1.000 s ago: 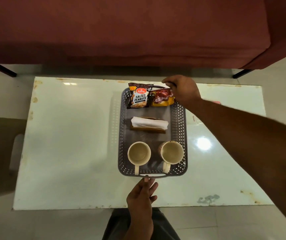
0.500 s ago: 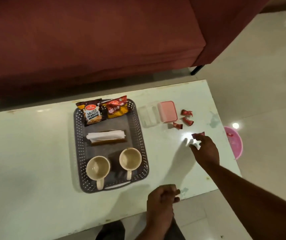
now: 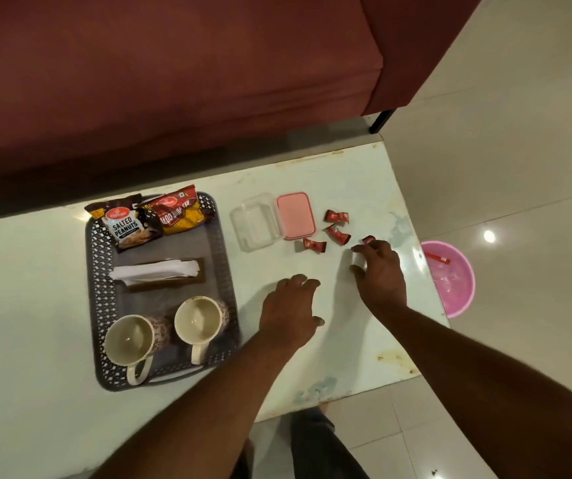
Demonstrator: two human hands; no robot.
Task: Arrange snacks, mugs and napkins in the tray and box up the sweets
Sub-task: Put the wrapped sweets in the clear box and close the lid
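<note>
A grey perforated tray [image 3: 91,271] on the white table holds a salted peanuts pack [image 3: 127,224], a red-yellow snack pack [image 3: 177,214], a napkin holder with white napkins [image 3: 154,271] and two cream mugs [image 3: 129,338] [image 3: 198,319]. Right of the tray, a clear box [image 3: 255,224] stands open with its pink lid [image 3: 295,215] beside it. Three red wrapped sweets [image 3: 337,216] [image 3: 339,234] [image 3: 315,244] lie near the lid. My right hand [image 3: 379,274] is spread, its fingertips touching a fourth sweet [image 3: 368,240]. My left hand [image 3: 289,312] hovers palm down, holding nothing, right of the tray.
A dark red sofa [image 3: 173,81] runs along the table's far side. A pink basin [image 3: 450,281] sits on the tiled floor past the table's right edge [image 3: 426,271], close to my right hand. My legs show under the near edge.
My right hand left the snack packs in the tray and came to the rightmost sweet. My left hand moved up from the near edge onto the table. The view swung right.
</note>
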